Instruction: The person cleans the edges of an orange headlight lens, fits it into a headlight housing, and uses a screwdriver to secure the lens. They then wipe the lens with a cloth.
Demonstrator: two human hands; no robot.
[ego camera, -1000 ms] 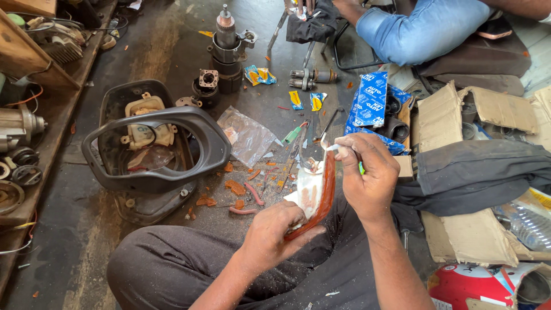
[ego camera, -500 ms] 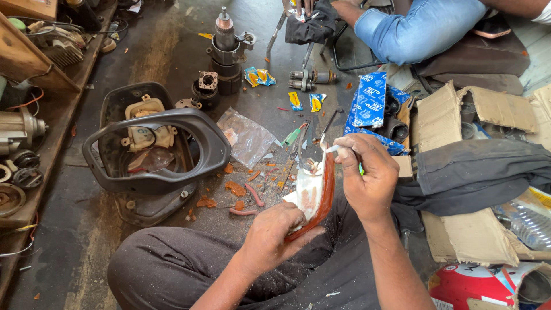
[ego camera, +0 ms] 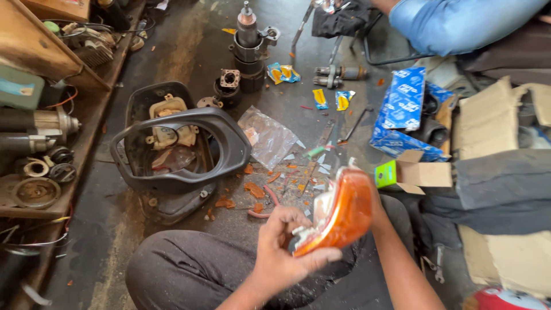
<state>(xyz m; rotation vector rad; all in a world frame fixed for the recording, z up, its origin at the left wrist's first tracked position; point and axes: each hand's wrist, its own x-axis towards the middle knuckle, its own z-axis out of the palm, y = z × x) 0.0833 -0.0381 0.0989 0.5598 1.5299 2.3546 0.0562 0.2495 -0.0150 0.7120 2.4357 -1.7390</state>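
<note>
I hold an orange lamp lens (ego camera: 341, 212) in front of me, above my lap, tilted with its curved orange face turned up and to the right. My left hand (ego camera: 281, 247) is clamped on its near lower end, fingers curled around the white base and thumb lying along the bottom edge. My right hand (ego camera: 374, 198) is almost wholly hidden behind the lens, at its far right side; only the forearm shows, so I cannot tell how its fingers are set, though it seems to support the piece from behind.

On the floor just beyond my knees lie orange plastic shards (ego camera: 253, 189) and a short red wire (ego camera: 265, 204). To the left sits a dark plastic housing (ego camera: 229, 138) with a large opening, and past it a clear plastic bag (ego camera: 268, 136). To the right, near my forearm, stands a small open green-and-brown carton (ego camera: 410, 174), with a blue box (ego camera: 402, 109) farther back. A metal motor part (ego camera: 248, 40) stands upright at the far side.
</note>
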